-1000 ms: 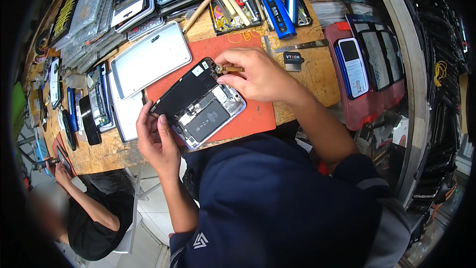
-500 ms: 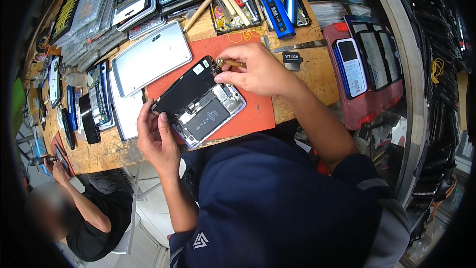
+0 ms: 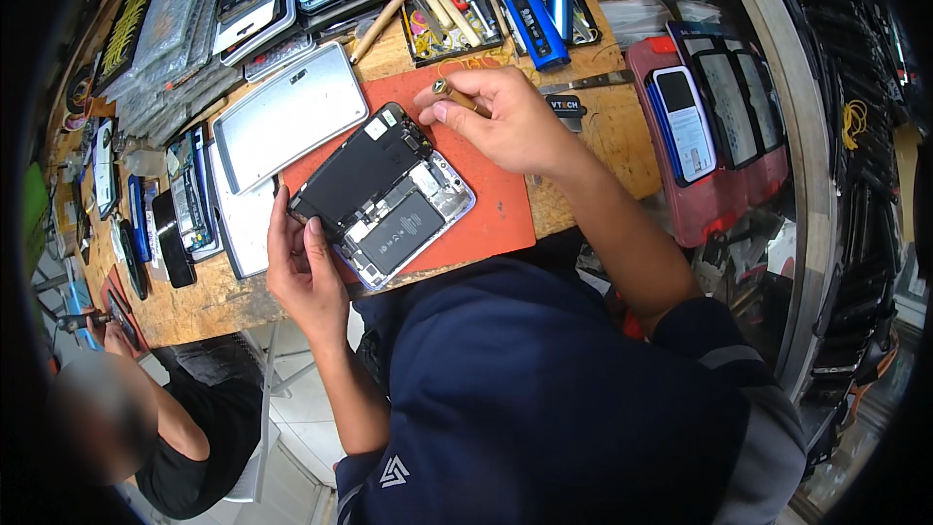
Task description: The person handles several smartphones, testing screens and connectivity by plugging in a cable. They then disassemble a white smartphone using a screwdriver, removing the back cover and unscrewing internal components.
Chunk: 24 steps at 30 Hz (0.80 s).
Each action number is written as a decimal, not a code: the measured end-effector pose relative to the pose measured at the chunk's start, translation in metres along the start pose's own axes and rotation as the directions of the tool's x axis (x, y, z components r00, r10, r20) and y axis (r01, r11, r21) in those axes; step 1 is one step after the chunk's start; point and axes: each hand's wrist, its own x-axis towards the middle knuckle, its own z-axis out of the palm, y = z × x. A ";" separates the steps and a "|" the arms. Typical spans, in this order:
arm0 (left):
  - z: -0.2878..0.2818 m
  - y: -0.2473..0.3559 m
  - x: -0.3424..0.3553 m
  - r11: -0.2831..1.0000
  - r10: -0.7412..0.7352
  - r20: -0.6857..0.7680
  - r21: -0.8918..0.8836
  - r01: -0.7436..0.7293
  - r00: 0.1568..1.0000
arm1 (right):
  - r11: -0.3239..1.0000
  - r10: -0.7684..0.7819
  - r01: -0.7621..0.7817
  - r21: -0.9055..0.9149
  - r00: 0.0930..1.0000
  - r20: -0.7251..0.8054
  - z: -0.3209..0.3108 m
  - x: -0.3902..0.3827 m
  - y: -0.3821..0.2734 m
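Observation:
An opened phone lies on the orange mat, its battery and inner parts showing, with its black screen panel tilted up along one side. My left hand grips the lower-left corner of that panel, thumb and fingers around the edge. My right hand holds a short brass-coloured tool in its fingers, just above and right of the phone's top corner. A silver metal tray lies at the mat's upper left.
Stacked bubble-wrapped items, a tool tray, a blue device and a steel blade lie beyond the mat. A red case with phones sits right. A co-worker's arm is at lower left; several phones lie left.
My right hand has lifted up and away from the phone's top corner with the tool, which now points toward the upper left. My left hand still holds the panel.

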 end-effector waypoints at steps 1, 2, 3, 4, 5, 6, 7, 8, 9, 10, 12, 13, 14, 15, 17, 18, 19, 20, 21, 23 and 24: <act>-0.001 0.000 0.000 1.000 -0.006 -0.002 0.011 0.006 1.000 | 1.000 -0.011 0.012 -0.020 1.000 0.005 0.000 0.000 0.001; -0.001 0.000 0.000 1.000 -0.012 0.013 0.017 0.012 1.000 | 0.999 -0.009 0.009 -0.038 1.000 0.016 0.002 0.000 0.002; -0.002 0.001 0.001 1.000 -0.019 0.026 0.024 0.018 0.999 | 0.998 -0.015 0.016 -0.062 1.000 0.018 0.002 0.000 0.002; -0.002 0.001 0.001 0.998 -0.045 0.027 0.046 0.044 0.999 | 0.996 -0.007 0.009 -0.085 1.000 0.025 0.002 0.000 0.003; -0.002 0.001 0.001 0.999 -0.020 0.031 0.033 0.019 0.999 | 0.994 -0.010 0.013 -0.105 0.999 0.030 0.002 0.000 0.003; -0.002 0.001 0.001 0.999 -0.016 0.023 0.035 0.015 1.000 | 0.994 -0.005 0.008 -0.108 0.999 0.033 0.002 0.000 0.003; -0.002 0.001 0.001 0.999 -0.011 0.016 0.037 0.011 1.000 | 0.994 -0.010 0.013 -0.108 0.999 0.034 0.002 0.001 0.003; -0.001 0.001 0.001 1.000 -0.015 0.016 0.027 0.015 1.000 | 0.994 -0.007 0.011 -0.112 0.999 0.032 0.002 0.001 0.002; -0.001 0.001 0.002 1.000 -0.019 0.016 0.017 0.019 1.000 | 0.991 -0.014 0.018 -0.133 0.999 0.031 0.002 0.001 0.002; 0.000 0.002 0.002 1.000 -0.024 0.016 0.007 0.023 1.000 | 0.987 -0.014 0.018 -0.157 0.999 0.029 0.002 0.000 0.001; 0.000 0.002 0.001 0.999 -0.035 0.019 -0.005 0.036 0.999 | 0.982 -0.016 0.020 -0.190 1.000 0.022 0.002 0.000 -0.001; 0.000 0.002 0.001 0.998 -0.055 0.013 0.003 0.055 0.998 | 0.980 -0.019 0.022 -0.198 1.000 0.019 0.003 -0.001 -0.002; 0.000 0.002 0.001 0.999 -0.035 0.019 -0.006 0.036 0.999 | 0.978 -0.037 0.040 -0.207 0.999 0.018 0.004 -0.002 -0.003; -0.001 0.003 0.001 1.000 -0.029 0.019 -0.002 0.029 0.999 | 0.975 -0.019 0.022 -0.221 1.000 0.019 0.005 -0.002 -0.004; -0.002 0.002 0.001 1.000 -0.022 0.020 0.006 0.022 1.000 | 0.967 -0.023 0.028 -0.254 0.999 0.025 0.007 -0.002 -0.006; -0.002 0.002 0.001 1.000 -0.022 0.023 0.009 0.022 0.999 | 0.965 -0.029 0.032 -0.259 0.999 0.015 0.008 -0.001 -0.006; -0.003 0.002 0.001 0.999 -0.041 0.014 0.026 0.041 0.999 | 0.962 -0.049 0.048 -0.270 0.999 0.006 0.008 -0.001 -0.006; -0.003 0.002 0.001 1.000 -0.019 0.024 0.012 0.019 1.000 | 0.958 -0.069 0.065 -0.280 0.998 -0.003 0.009 0.000 -0.007; -0.003 0.002 0.001 1.000 -0.017 0.023 0.013 0.017 1.000 | 0.960 -0.046 0.044 -0.277 0.999 -0.001 0.009 0.000 -0.007; -0.003 0.001 0.001 1.000 -0.013 0.023 0.012 0.012 1.000 | 0.962 -0.013 0.014 -0.273 1.000 0.006 0.008 0.000 -0.006; -0.003 0.001 0.001 1.000 -0.010 0.023 0.009 0.010 1.000 | 0.963 -0.004 0.006 -0.270 1.000 0.007 0.007 0.000 -0.005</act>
